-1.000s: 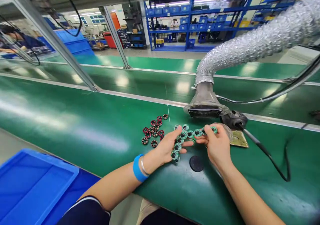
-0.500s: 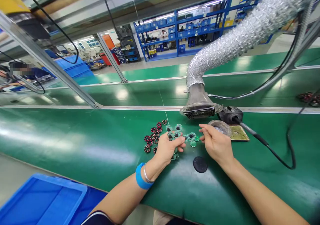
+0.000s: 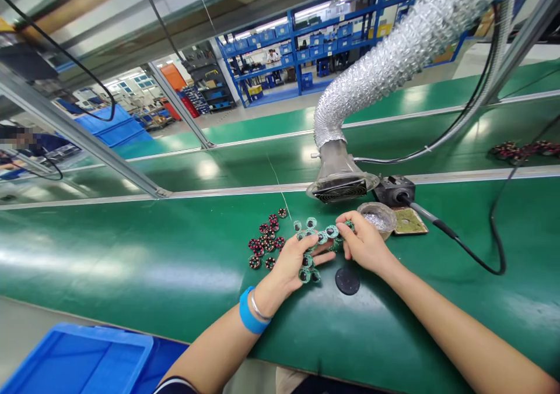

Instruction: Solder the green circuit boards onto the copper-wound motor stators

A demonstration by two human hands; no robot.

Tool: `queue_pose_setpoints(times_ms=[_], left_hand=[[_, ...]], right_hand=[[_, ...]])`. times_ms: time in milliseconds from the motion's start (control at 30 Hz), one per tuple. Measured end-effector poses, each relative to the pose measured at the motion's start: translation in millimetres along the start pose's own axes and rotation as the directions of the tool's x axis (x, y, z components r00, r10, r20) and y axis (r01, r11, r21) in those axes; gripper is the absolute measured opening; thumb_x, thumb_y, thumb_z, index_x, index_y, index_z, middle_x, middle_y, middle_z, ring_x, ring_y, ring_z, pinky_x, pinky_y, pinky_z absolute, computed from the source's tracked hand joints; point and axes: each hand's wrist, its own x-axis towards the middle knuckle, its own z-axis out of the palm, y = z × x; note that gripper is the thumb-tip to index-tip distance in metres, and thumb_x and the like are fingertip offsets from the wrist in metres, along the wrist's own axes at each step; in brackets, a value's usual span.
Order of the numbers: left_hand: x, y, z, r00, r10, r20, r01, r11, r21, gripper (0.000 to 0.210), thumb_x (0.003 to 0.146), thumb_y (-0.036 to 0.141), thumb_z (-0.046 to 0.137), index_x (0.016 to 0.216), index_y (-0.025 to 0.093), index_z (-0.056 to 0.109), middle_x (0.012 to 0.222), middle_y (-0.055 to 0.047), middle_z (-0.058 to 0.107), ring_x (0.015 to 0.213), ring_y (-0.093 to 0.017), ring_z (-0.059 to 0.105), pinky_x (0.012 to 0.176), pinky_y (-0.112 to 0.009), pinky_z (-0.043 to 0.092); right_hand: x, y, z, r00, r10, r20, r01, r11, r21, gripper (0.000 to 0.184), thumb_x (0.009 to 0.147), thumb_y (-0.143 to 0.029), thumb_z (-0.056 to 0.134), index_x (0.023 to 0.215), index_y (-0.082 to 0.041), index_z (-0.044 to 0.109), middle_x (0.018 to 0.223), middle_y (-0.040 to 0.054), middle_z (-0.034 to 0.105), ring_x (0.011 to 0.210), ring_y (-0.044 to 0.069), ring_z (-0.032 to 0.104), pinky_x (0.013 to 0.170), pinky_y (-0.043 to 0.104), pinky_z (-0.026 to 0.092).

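Note:
A cluster of small round green circuit boards (image 3: 332, 231) with dark centres lies across my left hand (image 3: 294, 261). Its thumb presses on the boards and the other fingers reach out beneath them. At the cluster's right end, my right hand (image 3: 366, 243) has its thumb and fingertips closed on a green board, which they partly cover. Just left of my left hand is a loose group of ring-shaped red and black parts with copper colour, like wound stators (image 3: 268, 239). A flat black disc (image 3: 347, 281) lies on the green bench below the hands.
A fume nozzle (image 3: 339, 181) on a silver duct (image 3: 394, 50) hangs behind the hands. To the right are a bowl (image 3: 385, 208), a sponge tray (image 3: 411, 221) and a soldering iron (image 3: 431, 222) in its holder (image 3: 396, 190). Thin wire (image 3: 283, 193) hangs near the boards. Blue bins (image 3: 87, 359) stand lower left.
My right hand has moved left onto the boards and closed on the right end. The left hand's fingers have spread and the boards have turned. The view has shifted slightly.

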Motion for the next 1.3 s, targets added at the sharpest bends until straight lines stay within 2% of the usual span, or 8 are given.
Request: queue_pose_setpoints(times_ms=[100, 233, 333, 500, 900, 1067, 1200, 1300], left_hand=[[-1, -8, 5.3, 0.998, -0.056, 0.031, 0.059, 0.992, -0.110, 0.018, 0.077, 0.015, 0.071, 0.094, 0.008, 0.069, 0.104, -0.014, 0.076, 0.091, -0.025, 0.074, 0.094, -0.046, 0.060], [0, -14, 10.3, 0.999, -0.040, -0.036, 0.033, 0.984, -0.173, 0.009, 0.080, 0.009, 0.064, 0.087, 0.007, 0.070, 0.097, -0.014, 0.077, 0.096, -0.025, 0.074, 0.104, -0.044, 0.055], [1, -13, 11.0, 0.998, -0.046, -0.032, 0.040, 0.986, -0.160, 0.011, 0.081, 0.008, 0.062, 0.088, 0.007, 0.070, 0.096, -0.013, 0.077, 0.098, -0.024, 0.074, 0.105, -0.044, 0.055], [2, -11, 10.7, 0.997, -0.071, -0.038, 0.066, 0.993, -0.101, 0.014, 0.083, 0.009, 0.062, 0.093, 0.006, 0.071, 0.097, -0.013, 0.077, 0.098, -0.025, 0.074, 0.102, -0.043, 0.057], [6, -20, 18.0, 0.976, -0.162, -0.143, 0.144, 0.981, -0.126, 0.017, 0.089, 0.002, 0.053, 0.092, 0.005, 0.069, 0.095, -0.013, 0.077, 0.089, -0.020, 0.076, 0.092, -0.032, 0.062], [1, -9, 17.8, 0.967, -0.197, -0.162, 0.197, 0.980, -0.012, 0.015, 0.089, 0.003, 0.055, 0.092, 0.004, 0.069, 0.097, -0.015, 0.077, 0.083, -0.021, 0.076, 0.078, -0.027, 0.065], [-2, -1, 13.8, 0.977, -0.137, -0.164, 0.159, 0.979, 0.126, 0.015, 0.087, 0.007, 0.059, 0.097, 0.006, 0.069, 0.103, -0.015, 0.076, 0.081, -0.021, 0.076, 0.070, -0.027, 0.066], [1, 0, 9.7, 0.979, -0.039, -0.198, 0.080, 0.976, 0.202, 0.019, 0.078, 0.011, 0.069, 0.098, 0.010, 0.069, 0.097, -0.010, 0.076, 0.075, -0.018, 0.074, 0.061, -0.026, 0.064]], right_hand=[[-1, 1, 5, 0.999, -0.036, 0.003, 0.037, 0.997, -0.064, 0.031, 0.096, -0.048, 0.041, 0.096, -0.022, 0.057, 0.057, -0.0051, 0.056, 0.051, 0.012, 0.055, 0.055, 0.026, 0.046], [-5, 6, 13, 0.996, -0.089, 0.031, 0.093, 0.985, -0.142, 0.029, 0.098, -0.044, 0.052, 0.099, -0.017, 0.061, 0.081, 0.0001, 0.063, 0.072, 0.013, 0.060, 0.073, 0.031, 0.052], [-6, 8, 17, 0.993, -0.106, 0.058, 0.115, 0.977, -0.179, 0.029, 0.098, -0.044, 0.055, 0.103, -0.016, 0.062, 0.092, 0.0024, 0.064, 0.082, 0.013, 0.062, 0.080, 0.034, 0.054], [1, 9, 12, 0.991, -0.104, 0.082, 0.122, 0.958, -0.258, 0.027, 0.096, -0.041, 0.058, 0.107, -0.016, 0.063, 0.110, 0.0062, 0.064, 0.100, 0.017, 0.063, 0.090, 0.040, 0.054], [2, 12, 16, 0.986, 0.015, 0.166, 0.061, 0.893, -0.447, 0.033, 0.095, -0.041, 0.060, 0.118, -0.016, 0.060, 0.117, 0.0076, 0.063, 0.102, 0.019, 0.063, 0.089, 0.041, 0.056], [5, 13, 8, 0.987, -0.004, 0.163, 0.077, 0.893, -0.443, 0.030, 0.096, -0.039, 0.059, 0.117, -0.018, 0.061, 0.119, 0.0076, 0.062, 0.104, 0.019, 0.062, 0.091, 0.041, 0.055], [6, 9, -5, 0.982, -0.087, 0.169, 0.147, 0.911, -0.386, 0.029, 0.095, -0.036, 0.060, 0.117, -0.018, 0.062, 0.125, 0.0084, 0.060, 0.112, 0.021, 0.060, 0.098, 0.045, 0.052], [4, 3, -10, 0.968, -0.134, 0.215, 0.198, 0.928, -0.314, 0.036, 0.094, -0.037, 0.063, 0.123, -0.017, 0.059, 0.118, 0.0078, 0.063, 0.104, 0.020, 0.063, 0.092, 0.043, 0.055]])
